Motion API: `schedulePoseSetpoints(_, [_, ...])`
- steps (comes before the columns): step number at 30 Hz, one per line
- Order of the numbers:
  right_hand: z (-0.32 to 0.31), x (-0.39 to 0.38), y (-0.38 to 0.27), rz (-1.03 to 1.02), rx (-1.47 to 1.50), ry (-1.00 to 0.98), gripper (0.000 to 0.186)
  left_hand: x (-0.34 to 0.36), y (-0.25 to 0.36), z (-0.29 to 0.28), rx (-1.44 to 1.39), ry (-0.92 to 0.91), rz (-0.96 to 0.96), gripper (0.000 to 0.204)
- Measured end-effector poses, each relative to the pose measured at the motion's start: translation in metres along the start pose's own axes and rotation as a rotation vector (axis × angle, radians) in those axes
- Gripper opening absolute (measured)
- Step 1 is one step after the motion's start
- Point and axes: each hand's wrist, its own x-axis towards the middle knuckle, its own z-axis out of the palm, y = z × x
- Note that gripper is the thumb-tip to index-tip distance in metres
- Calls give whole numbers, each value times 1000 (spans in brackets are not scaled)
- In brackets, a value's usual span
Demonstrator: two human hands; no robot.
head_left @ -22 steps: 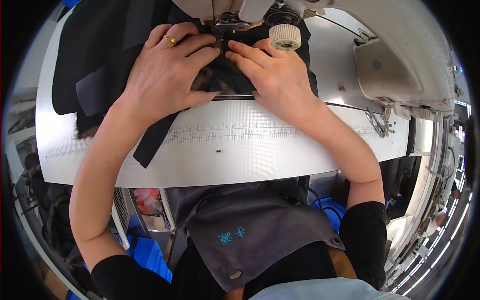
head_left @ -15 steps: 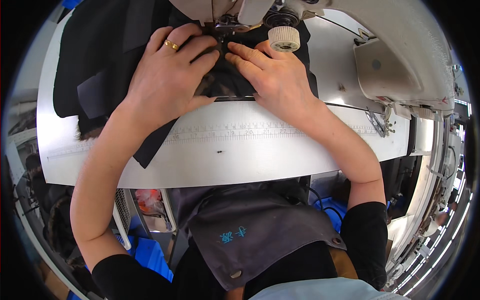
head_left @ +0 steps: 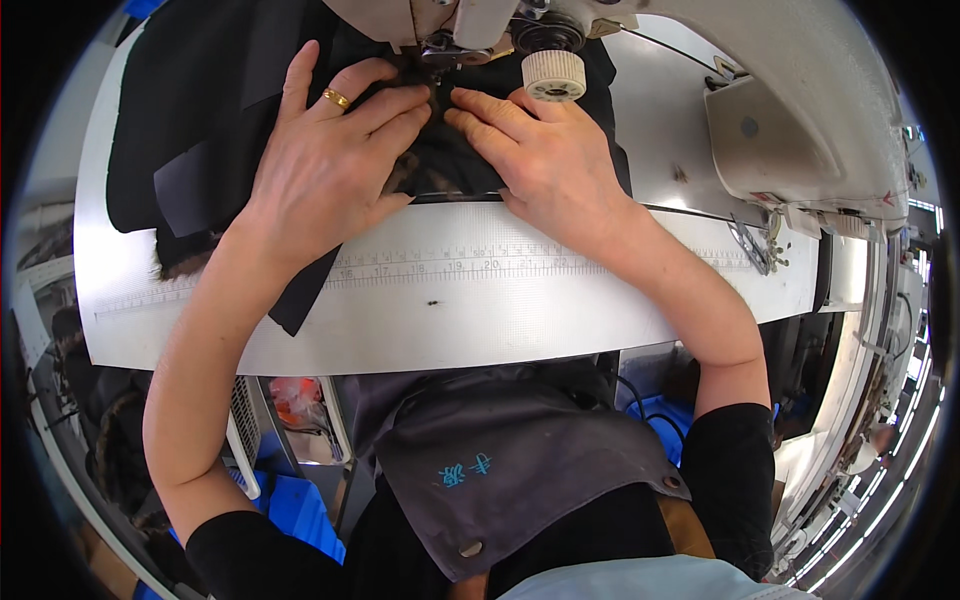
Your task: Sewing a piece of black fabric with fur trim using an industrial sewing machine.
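Note:
Black fabric [head_left: 180, 100] lies spread beneath the sewing machine [head_left: 800, 130], with a strip of it hanging toward me at the left. My left hand [head_left: 335, 150], with a gold ring, rests on the cloth left of the needle area [head_left: 445, 60], its fingers stretched out and spread. My right hand [head_left: 545, 150] presses on the cloth to the right of the needle, fingers extended and lying flat. Between the two hands a bit of brownish fur [head_left: 405, 170] shows at the fabric. The machine head partly hides the needle and presser foot.
A ruler scale [head_left: 455, 265] runs along the white table [head_left: 520, 330]. Small scissors or snips [head_left: 750, 243] lie at the right beside several small metal pieces. The ribbed cream knob [head_left: 553, 76] of the machine sits above my right hand. Blue bins [head_left: 300, 510] stand below the table edge.
My left hand has shifted slightly left, its little finger now lifted out straighter. The right hand has hardly moved relative to the cloth. The view has shifted a little.

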Motion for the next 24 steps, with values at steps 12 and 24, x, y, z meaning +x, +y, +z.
schedulePoseSetpoints(12, [4, 0, 1, 13, -36, 7, 28, 4, -4, 6, -16, 98, 23, 58])
schedulePoseSetpoints(24, [7, 1, 2, 4, -39, 41, 28, 6, -7, 6, -26, 97, 17, 57])
